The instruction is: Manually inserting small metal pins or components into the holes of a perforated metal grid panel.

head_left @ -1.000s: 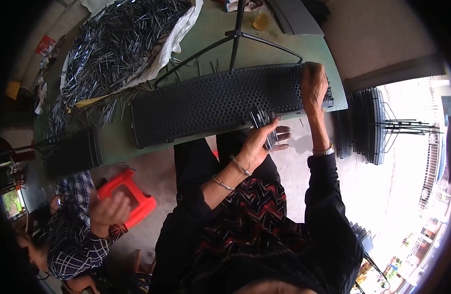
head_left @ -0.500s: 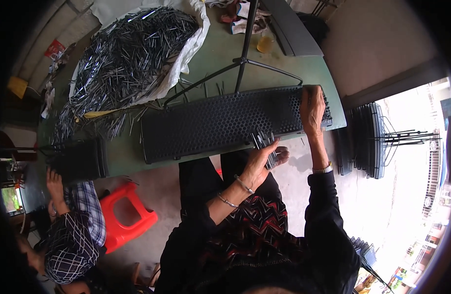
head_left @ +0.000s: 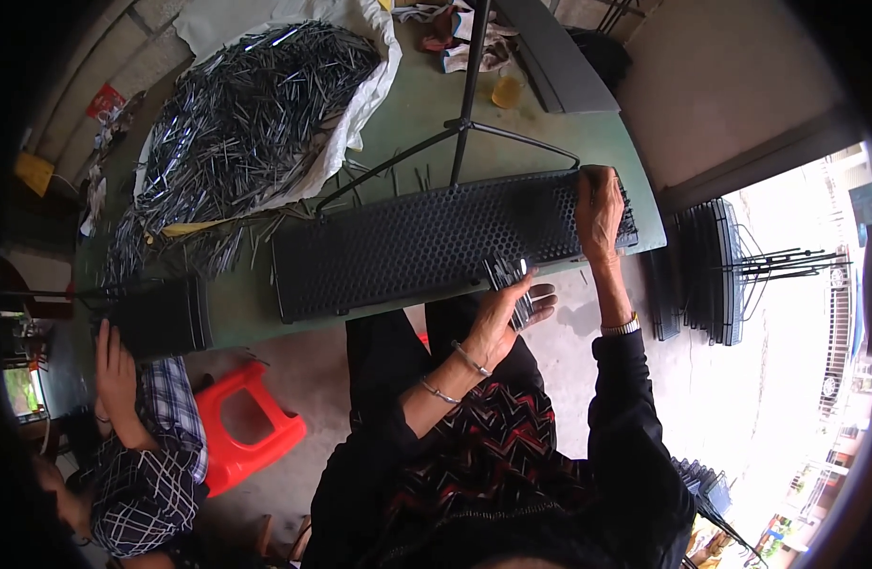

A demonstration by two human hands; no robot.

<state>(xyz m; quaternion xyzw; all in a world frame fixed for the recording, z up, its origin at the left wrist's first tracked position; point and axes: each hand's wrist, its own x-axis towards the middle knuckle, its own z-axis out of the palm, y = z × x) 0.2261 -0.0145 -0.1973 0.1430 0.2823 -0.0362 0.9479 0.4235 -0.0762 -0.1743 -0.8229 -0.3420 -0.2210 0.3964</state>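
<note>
A long black perforated panel (head_left: 388,248), full of round holes, lies along the near edge of the green table (head_left: 398,156). My left hand (head_left: 495,327) is closed round a bundle of short dark strips (head_left: 509,284), just in front of the panel's near edge. My right hand (head_left: 600,218) rests over the panel's right end with its fingers curled down and pinched. What its fingertips hold, if anything, is hidden. Several short strips (head_left: 629,223) stick up from the panel beside that hand.
A white sack (head_left: 384,71) spills a big heap of dark strips (head_left: 256,114) at the back left. A black metal stand (head_left: 464,125) rises behind the panel. Gloves (head_left: 474,52) and a yellow cup (head_left: 507,92) lie beyond. At left, a co-worker's hand (head_left: 113,365) touches another black panel (head_left: 161,313) above a red stool (head_left: 251,427).
My right hand stays at the panel's right end, nearly unmoved. The fingers of my left hand have spread slightly round the bundle. The co-worker's hand has shifted and straightened.
</note>
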